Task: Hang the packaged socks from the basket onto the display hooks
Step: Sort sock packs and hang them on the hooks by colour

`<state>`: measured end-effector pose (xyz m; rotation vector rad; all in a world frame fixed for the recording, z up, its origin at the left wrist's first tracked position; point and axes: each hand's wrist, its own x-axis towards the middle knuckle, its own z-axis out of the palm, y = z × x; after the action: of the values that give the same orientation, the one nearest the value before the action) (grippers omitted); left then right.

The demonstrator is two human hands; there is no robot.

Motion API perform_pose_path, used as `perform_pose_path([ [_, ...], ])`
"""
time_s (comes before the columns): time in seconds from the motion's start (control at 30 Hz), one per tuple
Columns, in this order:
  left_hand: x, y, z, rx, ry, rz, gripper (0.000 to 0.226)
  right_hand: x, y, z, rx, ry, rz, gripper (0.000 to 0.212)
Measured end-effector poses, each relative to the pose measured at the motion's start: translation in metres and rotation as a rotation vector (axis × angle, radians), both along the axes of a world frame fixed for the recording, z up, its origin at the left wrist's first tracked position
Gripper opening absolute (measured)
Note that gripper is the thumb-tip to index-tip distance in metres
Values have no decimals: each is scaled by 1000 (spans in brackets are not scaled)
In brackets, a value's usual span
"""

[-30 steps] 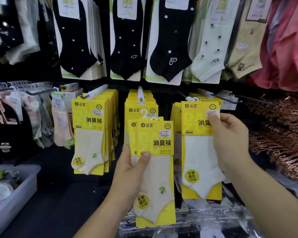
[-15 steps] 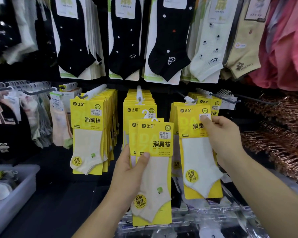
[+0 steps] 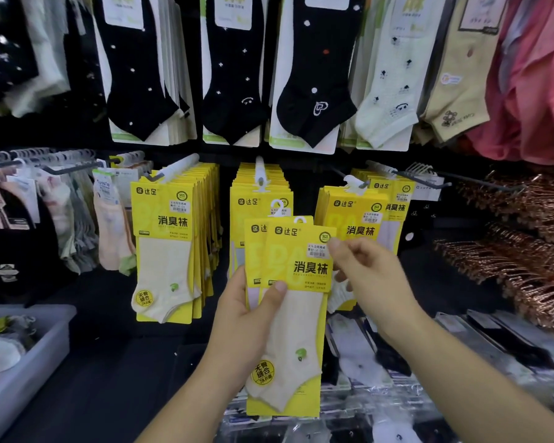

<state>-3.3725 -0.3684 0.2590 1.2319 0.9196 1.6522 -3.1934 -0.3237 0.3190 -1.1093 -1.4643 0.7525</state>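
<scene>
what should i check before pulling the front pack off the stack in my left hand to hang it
1. Left hand grips the held packs: ok.
2. Right hand carries no other pack: ok.
3. Right hand's pinch on the front pack corner: cannot tell, blurred.
4. Front pack's hanger loop shows above the card: ok.
5. Left stack shows the same cream sock as the front pack: ok.
6. Left hook tip bare: ok.

Full hooks point(image 3: 259, 170) ahead, dark gaps between stacks point(image 3: 168, 251)
</scene>
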Motion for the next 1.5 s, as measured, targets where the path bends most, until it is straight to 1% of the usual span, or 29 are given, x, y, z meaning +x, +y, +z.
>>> perform_pose_path([
  [0.1,3,-1,-1,3,1,-6,22,-9,-4,3,63,-50,0,47],
  [0.23,2,1,-3,-4,5,43,21,-1,0,13,71,122,-47,47],
  [0.33,-1,1,-2,0,7,59,31,14,5,26,102,257,-97,43],
  [0.4,-1,0,-1,0,-6,51,32,23,8,32,85,338,-111,37],
  [0.5,0,0,-1,-4,-13,52,31,29,12,38,59,386,-117,36],
  [0.57,1,0,-1,-8,3,46,25,31,14,41,46,391,-116,37],
  [0.8,0,-1,-1,-19,18,52,22,30,17,49,-14,374,-113,36],
  [0.93,-3,-1,-1,-29,34,69,22,31,21,45,-28,313,-118,50],
  [1.0,-4,-1,0,-28,44,66,20,33,26,38,-31,265,-139,51],
  [1.13,-3,-1,1,-48,33,49,21,36,34,27,38,156,-218,46],
  [1.2,-2,-1,0,-69,55,29,34,38,39,23,51,168,-247,39],
  [1.27,0,-2,-1,-77,86,-4,39,39,41,18,53,167,-289,39],
  [1.33,3,-2,0,-55,130,-9,29,40,39,13,90,131,-347,40],
  [1.37,5,-2,0,-39,152,-2,23,41,36,11,123,99,-373,39],
  [1.4,7,-2,1,-24,171,5,21,42,32,10,155,72,-387,35],
  [1.43,9,-2,1,-11,189,8,22,43,29,11,178,56,-380,28],
  [1.5,16,1,3,10,229,9,25,41,23,14,192,51,-275,17],
])
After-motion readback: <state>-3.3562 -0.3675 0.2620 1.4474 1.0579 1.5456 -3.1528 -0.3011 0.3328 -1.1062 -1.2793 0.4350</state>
